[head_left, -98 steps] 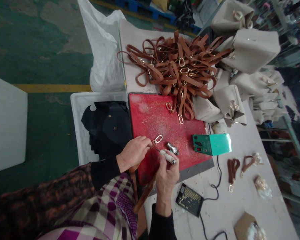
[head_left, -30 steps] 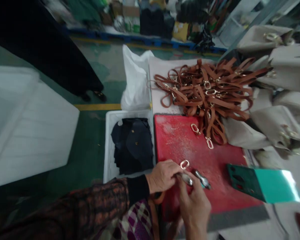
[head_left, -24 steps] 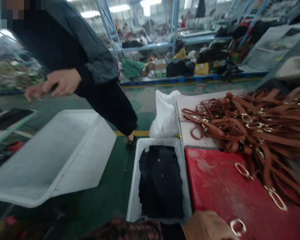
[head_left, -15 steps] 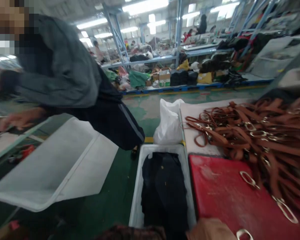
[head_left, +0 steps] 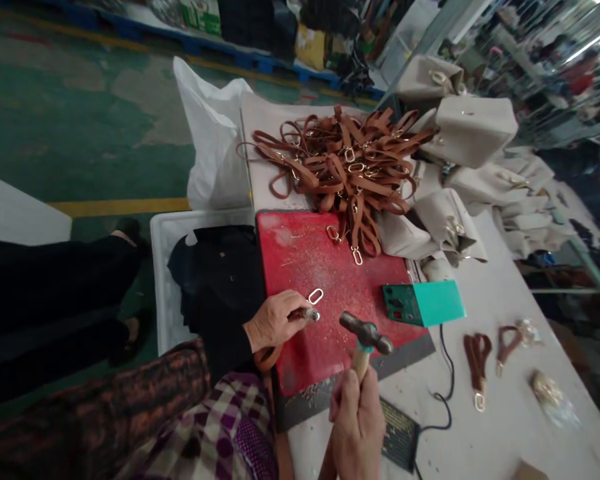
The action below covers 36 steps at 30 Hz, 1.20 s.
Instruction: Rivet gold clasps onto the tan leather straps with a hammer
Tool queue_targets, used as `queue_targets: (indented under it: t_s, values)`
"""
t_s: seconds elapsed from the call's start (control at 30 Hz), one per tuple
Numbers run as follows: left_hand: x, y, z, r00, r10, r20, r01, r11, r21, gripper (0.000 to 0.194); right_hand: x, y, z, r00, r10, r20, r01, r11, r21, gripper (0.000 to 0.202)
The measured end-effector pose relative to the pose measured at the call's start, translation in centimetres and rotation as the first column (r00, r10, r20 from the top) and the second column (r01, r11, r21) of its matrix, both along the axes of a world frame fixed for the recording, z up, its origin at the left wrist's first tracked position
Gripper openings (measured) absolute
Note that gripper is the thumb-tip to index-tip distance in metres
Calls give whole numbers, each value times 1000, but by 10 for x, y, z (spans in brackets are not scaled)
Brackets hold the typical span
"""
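My right hand [head_left: 357,417] is closed around the wooden handle of a hammer [head_left: 366,332], whose metal head is raised over the near part of a red work mat [head_left: 300,250]. To its left, my left hand [head_left: 275,322] grips a short rod-like tool [head_left: 306,314] with a shiny round end; its exact kind is unclear. A brown leather strap [head_left: 267,359] loops out below that hand, partly hidden. Just beyond the fingers lies an oval gold-coloured metal ring [head_left: 316,291] on the mat.
A pile of brown straps with metal clasps [head_left: 330,157] covers the far table. Beige bags [head_left: 475,133] are heaped at right, near a green box with a cord [head_left: 437,301]. A white bin [head_left: 161,293] holding dark fabric stands left, and a person's dark-clothed legs [head_left: 55,313] are beyond it.
My view has swung from the aisle and the person at left down and right onto the table. Both hands, the hammer and the green box are now in sight.
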<state>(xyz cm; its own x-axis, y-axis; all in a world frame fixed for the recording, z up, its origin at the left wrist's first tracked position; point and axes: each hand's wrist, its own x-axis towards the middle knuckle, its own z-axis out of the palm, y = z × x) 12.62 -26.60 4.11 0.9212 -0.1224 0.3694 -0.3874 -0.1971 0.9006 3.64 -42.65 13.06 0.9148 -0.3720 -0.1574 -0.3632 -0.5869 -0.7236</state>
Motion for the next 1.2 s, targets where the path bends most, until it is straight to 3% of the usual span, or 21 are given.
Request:
queue_targets:
  t_s: [0.07,0.17,0.3,0.37,0.43,0.57,0.6,0.73,0.8,0.87,0.93,1.07,1.2]
  values:
    - [0,-1,-1,1000,3,2,-3,1000,-1,6,-5,1,19,995,90,39,-76,960,-269,52]
    - [1,-1,-4,1000,12,1,-12,1000,-12,6,-2,4,33,970,240,35,-193,853,-485,54]
    - [2,-1,-8,1000,1,22,0,1000,-29,10,11,6,32,897,432,-94,-403,712,-575,44]
    - [2,-2,-8,1000,5,27,-4,999,-32,11,12,6,35,876,469,-116,-442,680,-585,43]
    - [2,-2,-8,1000,20,22,-19,999,-28,11,8,6,45,896,439,-64,-385,697,-605,46]
    - [2,-2,-8,1000,17,11,-17,1000,-16,10,-5,10,63,962,229,151,-77,752,-654,44]
    - [3,-2,-8,1000,10,11,-10,1000,-16,10,-5,12,63,958,232,170,-69,758,-649,42]
    - [3,-1,-8,1000,7,23,-7,1000,-17,9,5,19,51,908,418,-10,-353,753,-556,41]
    - [4,-1,-7,1000,7,29,-6,1000,-16,9,8,19,52,929,367,-50,-335,773,-539,43]
    - [4,-1,-7,1000,8,26,-7,1000,-11,8,7,14,61,970,242,28,-183,798,-574,43]
    - [4,-2,-7,1000,9,19,-9,1000,-7,7,3,7,71,967,217,130,-108,818,-565,45]
    - [4,-3,-8,1000,0,16,0,1000,-17,4,2,3,64,928,339,153,-220,832,-509,44]
    - [5,-3,-10,1000,-13,9,14,999,-42,1,11,16,47,905,423,-49,-390,777,-494,39]
